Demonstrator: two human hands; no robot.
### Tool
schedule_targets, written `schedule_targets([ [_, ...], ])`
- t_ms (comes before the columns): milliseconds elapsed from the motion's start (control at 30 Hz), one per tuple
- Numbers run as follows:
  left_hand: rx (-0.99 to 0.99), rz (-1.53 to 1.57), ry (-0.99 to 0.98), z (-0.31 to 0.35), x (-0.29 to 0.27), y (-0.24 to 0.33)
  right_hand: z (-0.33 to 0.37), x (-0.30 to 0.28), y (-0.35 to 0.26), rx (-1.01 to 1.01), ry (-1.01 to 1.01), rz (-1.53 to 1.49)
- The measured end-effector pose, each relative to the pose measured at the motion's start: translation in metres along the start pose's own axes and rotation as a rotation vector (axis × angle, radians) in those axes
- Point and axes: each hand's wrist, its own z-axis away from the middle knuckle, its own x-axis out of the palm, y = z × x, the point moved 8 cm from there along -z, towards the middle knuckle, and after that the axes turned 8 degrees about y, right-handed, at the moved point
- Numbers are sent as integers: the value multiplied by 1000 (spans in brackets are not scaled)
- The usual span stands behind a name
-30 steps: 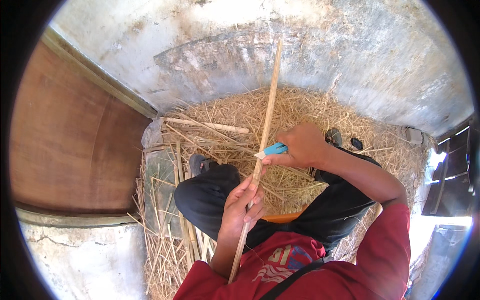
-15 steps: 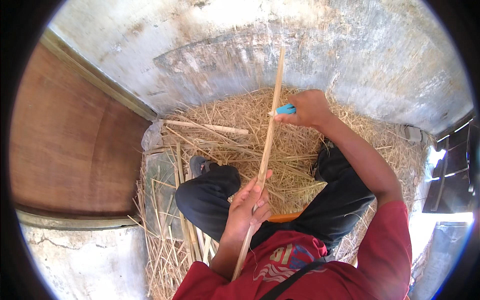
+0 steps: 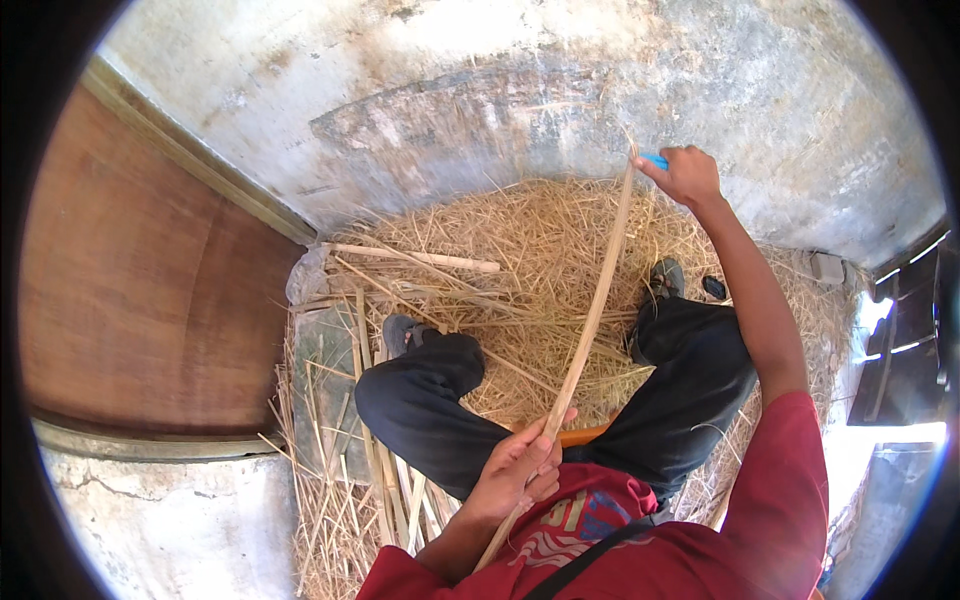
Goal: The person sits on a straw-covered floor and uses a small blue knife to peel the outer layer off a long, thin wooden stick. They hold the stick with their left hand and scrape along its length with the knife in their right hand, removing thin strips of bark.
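Observation:
A long, pale bamboo strip slants up from beside my torso to the wall side, bending slightly. My left hand is closed around its lower part, near my lap. With my arm stretched far forward, my right hand grips a small knife with a blue handle at the strip's far end. Its blade is too small to make out here. Thin curled shavings stick up at that end.
Straw-like shavings cover the floor around my feet. More bamboo strips lie to the left, some beside my left knee. A stained wall rises ahead, and a brown wooden panel stands at left. A dark oval object lies by my right foot.
My right hand with the knife has moved forward and right along the strip to its far end. The strip has swung rightward, and my left hand has shifted slightly right and nearer.

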Motion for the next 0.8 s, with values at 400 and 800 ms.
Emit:
schedule_targets([
  [400,-57,-84,-40,16,7,-15,2,27,79,525,-184,27],
  [800,282,-38,116,-27,-18,53,63,-47,-105,-166,-160,-391],
])
